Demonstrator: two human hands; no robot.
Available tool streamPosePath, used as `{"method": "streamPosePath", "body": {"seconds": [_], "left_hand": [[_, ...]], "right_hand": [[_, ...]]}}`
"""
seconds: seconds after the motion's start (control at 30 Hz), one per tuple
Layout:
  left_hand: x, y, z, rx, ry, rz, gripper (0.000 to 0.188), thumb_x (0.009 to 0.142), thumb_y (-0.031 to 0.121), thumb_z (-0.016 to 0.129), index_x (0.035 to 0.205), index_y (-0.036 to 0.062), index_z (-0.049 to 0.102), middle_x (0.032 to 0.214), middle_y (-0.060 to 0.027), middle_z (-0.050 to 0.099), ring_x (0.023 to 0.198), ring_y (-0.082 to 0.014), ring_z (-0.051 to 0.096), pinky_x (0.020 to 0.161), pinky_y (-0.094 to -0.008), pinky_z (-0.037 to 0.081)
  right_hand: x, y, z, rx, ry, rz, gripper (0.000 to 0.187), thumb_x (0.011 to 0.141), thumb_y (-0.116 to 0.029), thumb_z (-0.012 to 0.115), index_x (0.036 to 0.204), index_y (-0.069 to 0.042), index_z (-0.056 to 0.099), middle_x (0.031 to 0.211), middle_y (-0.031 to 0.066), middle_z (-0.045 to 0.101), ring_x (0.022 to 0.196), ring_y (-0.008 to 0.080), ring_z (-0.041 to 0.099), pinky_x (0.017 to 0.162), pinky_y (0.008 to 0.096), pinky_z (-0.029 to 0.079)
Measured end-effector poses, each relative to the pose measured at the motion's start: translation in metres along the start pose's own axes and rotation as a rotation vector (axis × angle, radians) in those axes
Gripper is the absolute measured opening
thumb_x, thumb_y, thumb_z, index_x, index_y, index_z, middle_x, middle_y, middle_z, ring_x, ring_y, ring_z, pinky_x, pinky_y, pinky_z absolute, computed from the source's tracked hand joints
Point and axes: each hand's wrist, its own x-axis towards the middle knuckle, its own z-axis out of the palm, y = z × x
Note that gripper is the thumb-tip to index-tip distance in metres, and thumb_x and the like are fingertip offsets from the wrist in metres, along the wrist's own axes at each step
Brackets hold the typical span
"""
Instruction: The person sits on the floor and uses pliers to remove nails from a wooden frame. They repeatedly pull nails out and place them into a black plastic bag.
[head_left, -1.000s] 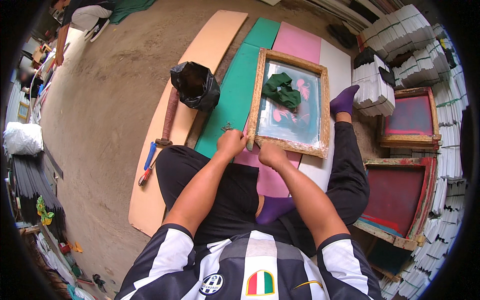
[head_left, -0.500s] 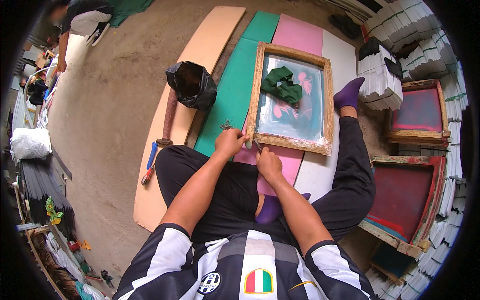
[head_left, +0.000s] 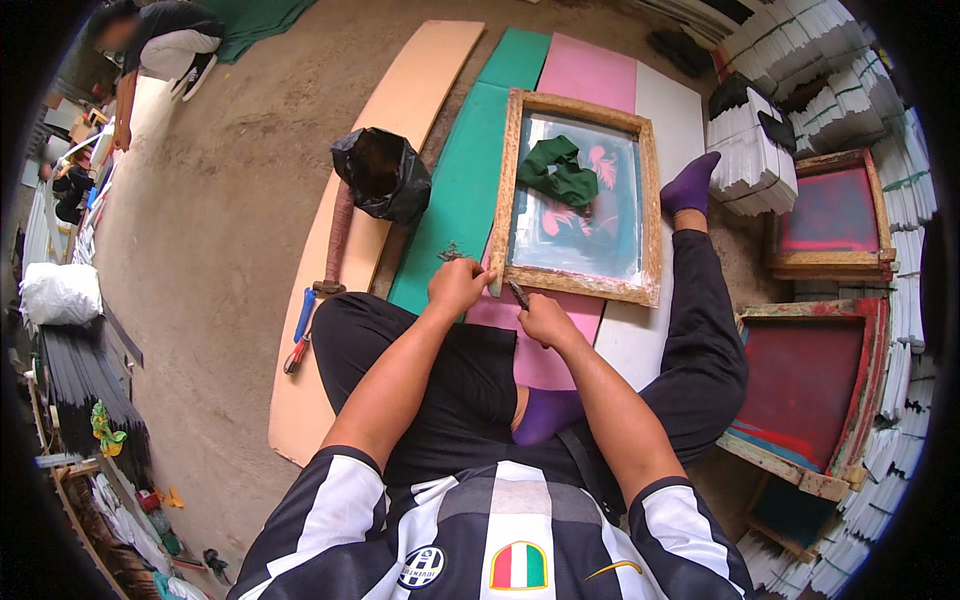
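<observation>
Slip risk mid-frame: your right hand [head_left: 545, 320] pinches a small tool [head_left: 518, 294], left hand [head_left: 458, 285] clenching the wooden screen frame [head_left: 498, 225], so it could gouge the mesh [head_left: 585, 215].

Both hands [head_left: 500, 300] at wooden frame [head_left: 575, 282] — corner

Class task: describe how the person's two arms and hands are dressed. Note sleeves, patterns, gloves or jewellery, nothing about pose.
Both forearms are bare. The left hand and right hand wear no gloves, and no rings, watch or bracelet can be made out. Each upper arm is covered by a short sleeve of a black and white striped jersey, with stripes running along the sleeve and a dark band at its cuff.
</observation>
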Motion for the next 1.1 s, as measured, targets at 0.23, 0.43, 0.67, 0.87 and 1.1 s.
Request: {"method": "streamPosePath", "body": {"seconds": [0.23,0.43,0.67,0.87,1.1], "left_hand": [[0.001,-0.004,0.002,0.006,-0.009,0.002,0.040,0.087,0.047,0.073,0.098,0.0084,0.079,0.090,-0.0170,0.075,0.085,-0.0352,0.072,0.074,-0.0467,0.055],[0.001,-0.004,0.003,-0.008,-0.014,0.009,0.040,0.088,0.046,0.073,0.097,0.0074,0.079,0.088,-0.0179,0.074,0.085,-0.0362,0.072,0.074,-0.0476,0.055],[0.002,-0.005,0.002,-0.003,-0.022,0.016,0.039,0.088,0.046,0.073,0.095,0.0073,0.079,0.088,-0.0181,0.074,0.085,-0.0367,0.072,0.073,-0.0481,0.055],[0.002,-0.004,0.002,0.001,-0.022,0.018,0.040,0.088,0.046,0.073,0.095,0.0072,0.079,0.089,-0.0177,0.075,0.085,-0.0363,0.072,0.073,-0.0476,0.055],[0.002,-0.004,0.000,-0.010,-0.029,0.002,0.040,0.087,0.046,0.074,0.095,0.0071,0.079,0.089,-0.0175,0.075,0.085,-0.0354,0.073,0.073,-0.0472,0.055]], "right_hand": [[-0.004,0.011,-0.002,0.604,-0.180,0.076,0.029,0.092,-0.013,0.067,0.116,0.004,0.064,0.078,0.0158,0.069,0.066,0.0241,0.070,0.057,0.0357,0.057],[-0.029,0.008,0.000,1.013,-0.312,0.196,0.028,0.094,-0.005,0.063,0.122,0.000,0.058,0.084,0.0115,0.067,0.067,0.0206,0.067,0.054,0.0388,0.056],[-0.005,0.004,0.004,0.581,-0.189,0.135,0.011,0.095,-0.010,0.063,0.096,-0.002,0.055,0.078,0.0082,0.064,0.066,0.0201,0.066,0.054,0.0369,0.051],[0.024,0.012,0.008,0.257,-0.163,0.102,0.013,0.092,-0.010,0.063,0.087,0.000,0.056,0.071,0.0090,0.061,0.061,0.0210,0.064,0.052,0.0385,0.050],[0.012,-0.030,-0.013,0.032,-0.153,0.189,0.016,0.083,-0.009,0.057,0.088,0.006,0.060,0.069,0.0167,0.063,0.057,0.0251,0.065,0.050,0.0411,0.052]]}}
